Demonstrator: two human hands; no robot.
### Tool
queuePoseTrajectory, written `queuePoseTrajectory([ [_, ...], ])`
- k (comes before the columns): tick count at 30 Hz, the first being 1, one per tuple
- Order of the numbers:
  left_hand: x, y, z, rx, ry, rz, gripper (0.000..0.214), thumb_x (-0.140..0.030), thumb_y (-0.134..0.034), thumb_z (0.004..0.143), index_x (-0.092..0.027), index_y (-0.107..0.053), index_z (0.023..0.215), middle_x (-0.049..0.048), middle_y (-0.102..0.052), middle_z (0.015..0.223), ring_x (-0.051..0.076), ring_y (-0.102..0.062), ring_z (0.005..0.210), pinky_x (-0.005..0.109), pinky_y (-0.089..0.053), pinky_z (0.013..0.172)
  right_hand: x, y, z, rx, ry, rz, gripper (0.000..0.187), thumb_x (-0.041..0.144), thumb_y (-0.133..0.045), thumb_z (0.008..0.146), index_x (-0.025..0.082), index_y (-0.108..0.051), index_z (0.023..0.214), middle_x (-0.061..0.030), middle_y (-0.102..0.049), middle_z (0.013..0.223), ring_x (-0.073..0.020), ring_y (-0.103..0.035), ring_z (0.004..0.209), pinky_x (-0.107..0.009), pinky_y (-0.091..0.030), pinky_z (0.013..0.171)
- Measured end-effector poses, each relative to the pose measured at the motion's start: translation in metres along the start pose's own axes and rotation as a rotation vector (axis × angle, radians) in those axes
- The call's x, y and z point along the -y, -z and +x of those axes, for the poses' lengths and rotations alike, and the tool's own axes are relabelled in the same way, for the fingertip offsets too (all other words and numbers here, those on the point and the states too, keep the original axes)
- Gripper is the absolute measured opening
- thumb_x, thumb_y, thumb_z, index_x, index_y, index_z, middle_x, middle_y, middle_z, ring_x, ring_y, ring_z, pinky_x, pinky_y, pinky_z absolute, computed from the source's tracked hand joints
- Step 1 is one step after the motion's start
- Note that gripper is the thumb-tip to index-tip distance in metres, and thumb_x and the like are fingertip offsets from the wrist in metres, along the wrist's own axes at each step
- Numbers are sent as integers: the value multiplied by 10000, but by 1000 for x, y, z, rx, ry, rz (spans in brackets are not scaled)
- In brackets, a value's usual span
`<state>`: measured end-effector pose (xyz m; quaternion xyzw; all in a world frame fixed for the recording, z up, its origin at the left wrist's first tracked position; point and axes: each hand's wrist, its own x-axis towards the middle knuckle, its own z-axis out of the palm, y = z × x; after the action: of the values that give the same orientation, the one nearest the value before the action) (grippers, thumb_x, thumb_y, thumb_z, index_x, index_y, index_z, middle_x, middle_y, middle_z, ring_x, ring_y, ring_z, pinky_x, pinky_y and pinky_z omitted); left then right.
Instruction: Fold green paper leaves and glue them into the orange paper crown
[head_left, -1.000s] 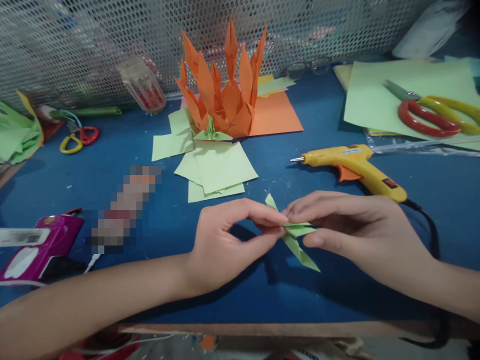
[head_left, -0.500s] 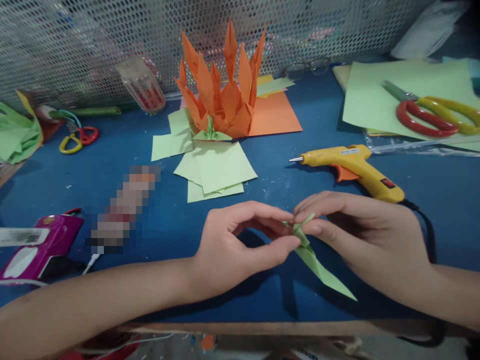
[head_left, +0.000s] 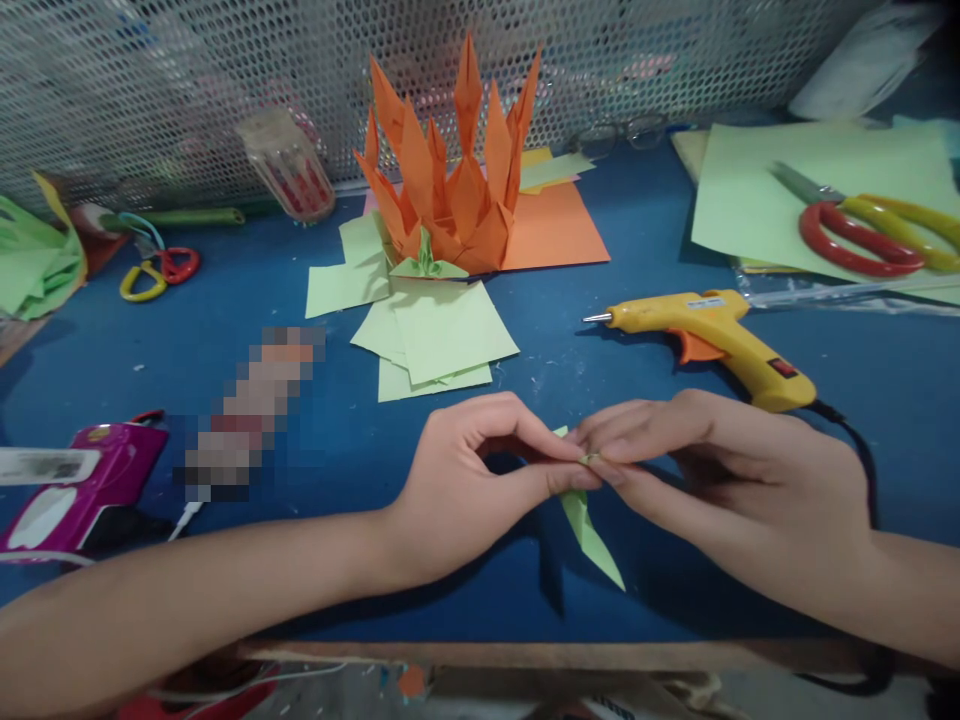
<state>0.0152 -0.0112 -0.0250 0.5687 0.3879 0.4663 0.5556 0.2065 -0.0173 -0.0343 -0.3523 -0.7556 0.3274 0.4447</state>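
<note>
A folded light-green paper piece (head_left: 589,535) is pinched between both hands above the blue table, its pointed tail hanging down toward the front edge. My left hand (head_left: 487,475) grips it between thumb and forefinger. From the other side, my right hand (head_left: 720,470) pinches it too, the fingertips of both hands meeting. Those fingers hide the middle of the fold. Farther back stands an orange folded-paper flower (head_left: 465,190) with tall pointed petals and a small green folded piece (head_left: 429,264) at its front base. Loose green paper squares (head_left: 450,340) lie before it.
A yellow glue gun (head_left: 690,325) lies behind my right hand, its cord running down the right. Large scissors (head_left: 862,235) rest on green sheets (head_left: 739,190). At left are small scissors (head_left: 165,270), a jar (head_left: 289,170) and a purple device (head_left: 112,480). Metal mesh (head_left: 187,60) borders the back.
The green paper has turned, its tail now pointing more steeply down and further left. My fingertips have closed together over its middle. The view has shifted slightly.
</note>
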Motion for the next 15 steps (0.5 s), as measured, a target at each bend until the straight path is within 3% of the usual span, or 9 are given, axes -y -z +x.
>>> queuePoseTrajectory([
  [5,0,0,-1,-5,19,39,155,-129,-888,603,-154,-735,606,2,-674,610,91,-610,592,188,-504,594,5,2,3,9,40,-12,196,96,-656,809,279,-610,861,59,-725,800,-129,-723,781,-218,-605,695],
  [9,-1,0,0,13,87,-22,166,-113,-897,578,-165,-740,597,-12,-677,607,82,-622,594,166,-514,597,7,4,4,32,48,-53,198,105,-656,814,290,-640,882,55,-733,810,-135,-725,772,-218,-598,665],
  [12,0,1,2,37,189,-145,170,-96,-884,595,-192,-765,670,-30,-714,675,71,-663,639,140,-549,653,7,4,5,-70,-3,-160,212,143,-683,816,308,-657,947,50,-744,864,-122,-715,738,-217,-594,682],
  [15,2,3,4,48,213,-200,261,-110,-850,662,-252,-788,872,-43,-741,785,73,-693,723,163,-579,746,5,3,9,-161,-71,-133,277,146,-685,826,315,-639,1041,51,-746,826,-118,-710,732,-224,-599,717],
])
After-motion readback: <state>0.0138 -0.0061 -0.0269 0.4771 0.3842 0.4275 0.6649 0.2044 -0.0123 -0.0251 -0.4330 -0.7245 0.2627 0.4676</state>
